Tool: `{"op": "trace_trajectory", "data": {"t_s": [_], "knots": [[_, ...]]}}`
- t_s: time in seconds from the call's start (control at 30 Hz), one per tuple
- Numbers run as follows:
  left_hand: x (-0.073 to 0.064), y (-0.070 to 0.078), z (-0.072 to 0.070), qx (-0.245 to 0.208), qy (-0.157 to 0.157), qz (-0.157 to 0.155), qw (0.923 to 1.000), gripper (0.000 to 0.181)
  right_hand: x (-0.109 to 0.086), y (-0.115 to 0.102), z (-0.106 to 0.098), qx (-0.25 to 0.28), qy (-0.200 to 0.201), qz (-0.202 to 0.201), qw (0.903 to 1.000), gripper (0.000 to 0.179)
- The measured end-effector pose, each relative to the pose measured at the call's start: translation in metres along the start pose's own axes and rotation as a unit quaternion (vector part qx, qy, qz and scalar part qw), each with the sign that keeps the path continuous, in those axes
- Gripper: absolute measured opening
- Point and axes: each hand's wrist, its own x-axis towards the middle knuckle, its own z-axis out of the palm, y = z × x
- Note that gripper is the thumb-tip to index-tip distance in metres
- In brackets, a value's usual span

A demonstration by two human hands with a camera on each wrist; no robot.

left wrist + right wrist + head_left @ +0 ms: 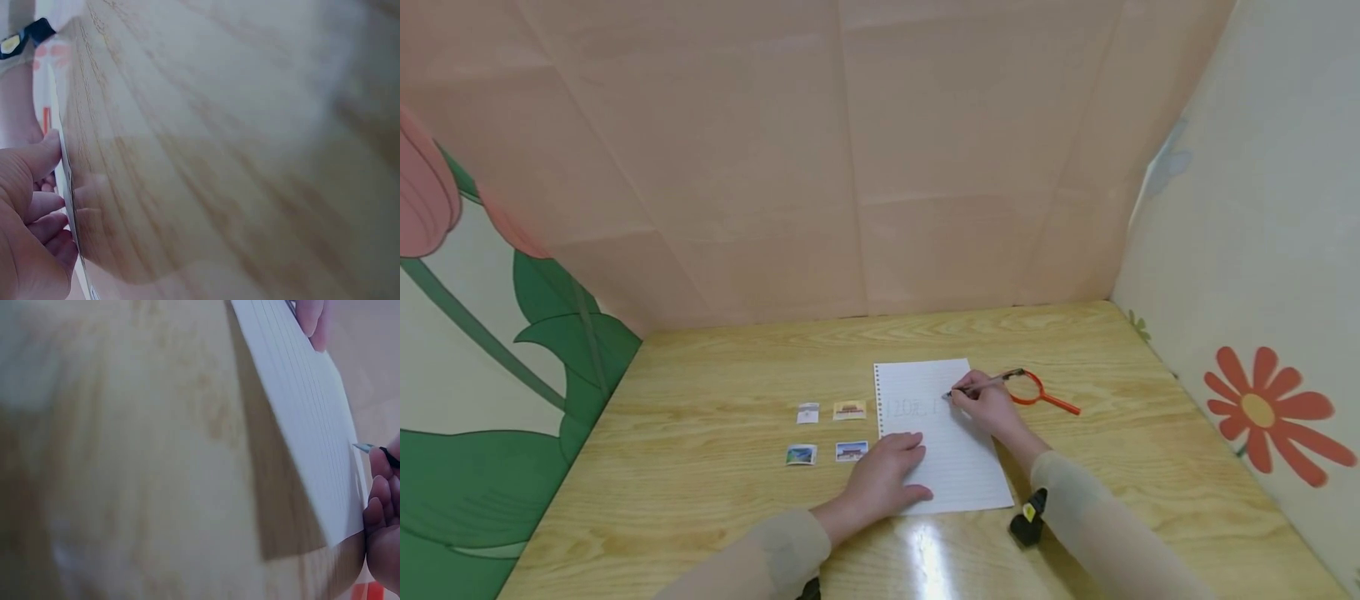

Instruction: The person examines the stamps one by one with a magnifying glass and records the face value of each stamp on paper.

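Observation:
A lined sheet of paper point(958, 475) with punched holes down its left edge lies on the wooden table. My left hand point(886, 477) rests on its lower left part, fingers extended and thumb spread. Between thumb and fingers, my right hand point(992, 410) pinches a pen point(1000, 379), its tip at the paper's upper right. Faint handwritten marks point(910, 407) run leftward from the tip. In the right wrist view, the pen's pointed tip point(362, 447) shows at the sheet. The left wrist view has the left fingers point(47, 225) along the paper's edge.
Several small picture cards point(851, 451) lie left of the paper in two rows. A red-rimmed magnifying glass point(1062, 406) lies to the right, just beyond the right hand. A draped pinkish-brown sheet point(850, 167) hangs behind the table, and a flower-painted wall point(1255, 250) stands at right.

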Motion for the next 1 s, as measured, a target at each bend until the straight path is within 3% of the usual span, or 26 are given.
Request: {"op": "trace_trajectory", "data": {"t_s": [0.27,0.57,0.8,1.0], "knots": [[0.0,0.0,-0.002,0.011,0.004,0.001,0.9999,0.066,-0.002,0.001,0.001,-0.011,-0.023,-0.027,0.9993,0.003],[0.0,0.001,-0.001,0.004,0.0,-0.002,1.0,0.066,-0.007,0.005,-0.004,-0.007,-0.013,0.001,0.9999,0.005],[0.0,0.002,-0.002,0.01,-0.006,-0.004,0.9999,0.065,-0.013,0.002,-0.003,0.003,-0.043,-0.028,0.9987,0.005],[0.0,0.002,-0.002,0.006,-0.006,-0.006,0.9999,0.065,-0.01,0.0,-0.001,0.029,-0.02,0.008,0.9993,0.006]]}}
